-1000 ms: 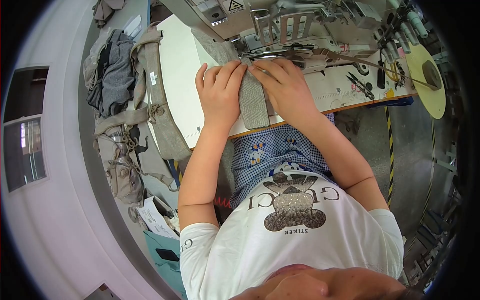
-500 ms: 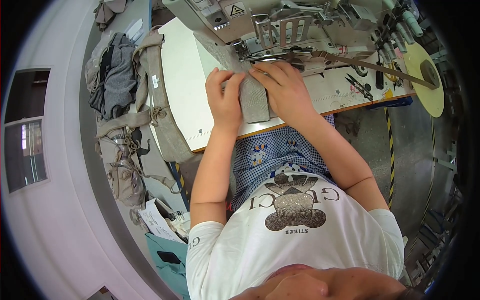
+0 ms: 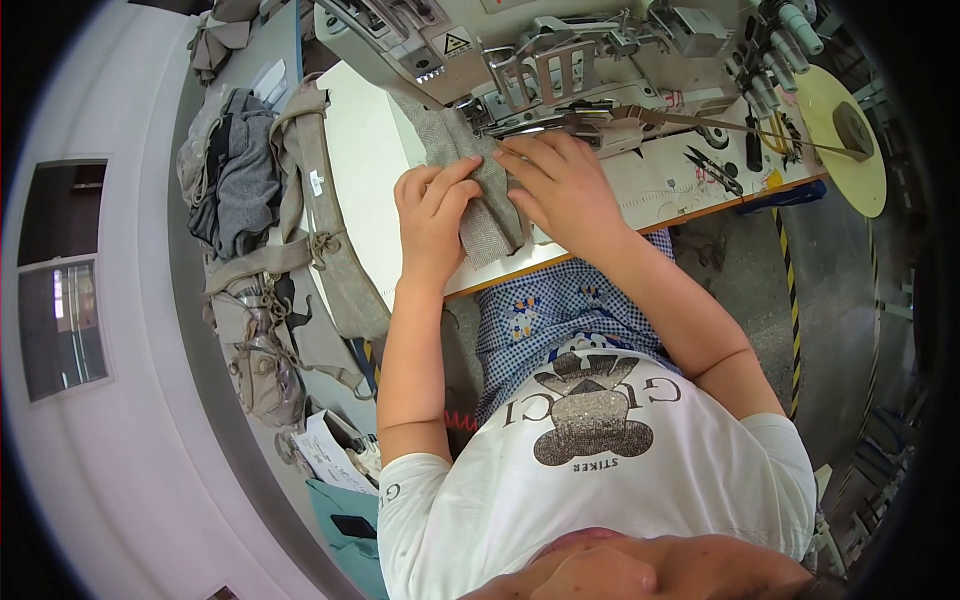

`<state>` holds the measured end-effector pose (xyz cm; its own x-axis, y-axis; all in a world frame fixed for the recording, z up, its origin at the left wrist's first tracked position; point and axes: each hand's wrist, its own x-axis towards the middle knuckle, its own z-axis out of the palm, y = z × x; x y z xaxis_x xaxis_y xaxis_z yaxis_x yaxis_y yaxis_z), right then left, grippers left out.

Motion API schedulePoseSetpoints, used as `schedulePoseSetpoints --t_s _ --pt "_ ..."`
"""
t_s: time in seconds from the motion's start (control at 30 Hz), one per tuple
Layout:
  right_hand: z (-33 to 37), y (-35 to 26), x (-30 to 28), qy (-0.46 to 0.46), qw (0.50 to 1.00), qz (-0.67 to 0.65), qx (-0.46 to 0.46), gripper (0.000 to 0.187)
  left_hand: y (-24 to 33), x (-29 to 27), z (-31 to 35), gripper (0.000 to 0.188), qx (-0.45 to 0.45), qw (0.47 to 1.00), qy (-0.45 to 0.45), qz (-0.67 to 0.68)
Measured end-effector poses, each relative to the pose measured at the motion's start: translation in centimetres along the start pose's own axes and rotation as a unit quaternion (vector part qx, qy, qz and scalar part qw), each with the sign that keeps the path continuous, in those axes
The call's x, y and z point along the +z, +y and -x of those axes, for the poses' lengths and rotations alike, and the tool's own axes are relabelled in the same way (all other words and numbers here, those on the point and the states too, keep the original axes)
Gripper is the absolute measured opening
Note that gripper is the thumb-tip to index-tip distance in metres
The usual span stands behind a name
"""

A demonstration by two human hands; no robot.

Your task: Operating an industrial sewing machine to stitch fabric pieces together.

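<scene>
A strip of grey woven fabric [image 3: 491,228] lies on the white machine table, slanting from under the head of a sewing machine [image 3: 560,75] toward the front edge. My left hand [image 3: 432,218] grips its left side, fingers bent over the cloth and thumb out of sight. On the other side, my right hand [image 3: 572,190] rests at the fabric's right edge, fingertips beside the metal guide and thumb spread away from them. A narrow brown tape [image 3: 690,120] runs from a pale yellow reel [image 3: 835,145] to the machine. The needle area is mostly hidden.
Thread snips [image 3: 713,170] lie on the table to the right, near a dark-handled tool [image 3: 753,140]. Grey garments [image 3: 245,165] and tan fabric straps [image 3: 335,210] are heaped at the left. Below them sits an open white box [image 3: 330,450] beside teal cloth [image 3: 345,520].
The fabric's near end has turned slightly and its right edge now shows a fold. My left hand has shifted left and nearer; the right thumb has spread out. The whole view has shifted slightly.
</scene>
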<state>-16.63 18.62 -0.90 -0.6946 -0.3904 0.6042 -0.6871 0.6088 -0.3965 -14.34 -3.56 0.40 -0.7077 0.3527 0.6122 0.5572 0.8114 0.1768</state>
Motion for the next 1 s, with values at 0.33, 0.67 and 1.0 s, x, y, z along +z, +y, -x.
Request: schedulePoseSetpoints --t_s 0.33,0.67,1.0 --pt "0.1 0.4 0.4 0.024 0.999 0.019 -0.021 0.052 1.2 0.5 0.0 0.042 -0.004 1.000 0.021 -0.020" --pt "0.0 0.0 -0.1 0.019 0.999 0.028 -0.012 0.049 1.6 -0.1 -0.6 0.048 -0.015 0.999 -0.009 -0.031" --pt "0.0 0.0 -0.1 0.023 0.999 0.026 -0.011 0.049 1.9 -0.2 -1.1 0.053 -0.032 0.998 -0.018 -0.053"
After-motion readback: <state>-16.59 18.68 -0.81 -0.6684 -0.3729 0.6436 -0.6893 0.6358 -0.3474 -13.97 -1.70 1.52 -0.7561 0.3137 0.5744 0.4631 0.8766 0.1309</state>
